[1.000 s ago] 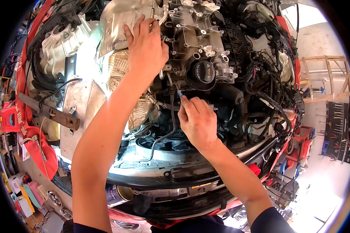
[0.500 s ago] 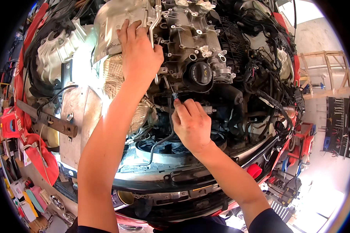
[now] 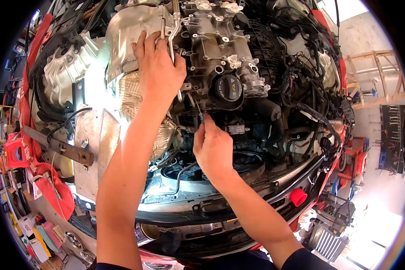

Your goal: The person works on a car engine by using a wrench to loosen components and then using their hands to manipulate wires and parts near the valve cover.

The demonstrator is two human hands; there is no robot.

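My left hand (image 3: 159,74) lies on the edge of the silver heat shield (image 3: 128,38), its fingers stretched out and the thumb by a metal pipe (image 3: 177,31). Nothing is visibly held in it. Lower and to the right, my right hand (image 3: 215,144) is closed around a slim tool with a thin metal shaft (image 3: 200,109); most of its handle is hidden by the fingers. The shaft points up into the gap at the front of the engine (image 3: 211,40), left of the black oil filler cap (image 3: 229,87). Its tip is too small to make out.
A radiator fan shroud (image 3: 171,177) and a black hose (image 3: 267,108) lie around my right hand. Wiring (image 3: 310,85) crowds the right side. A flat metal bar (image 3: 58,146) and red covers (image 3: 54,189) are at left. A tool board (image 3: 393,139) hangs far right.
My right hand has shifted slightly left and turned, with the slim tool still in its fingers. The left hand stays on the heat shield, its fingers slightly lower. The whole view has shifted a little.
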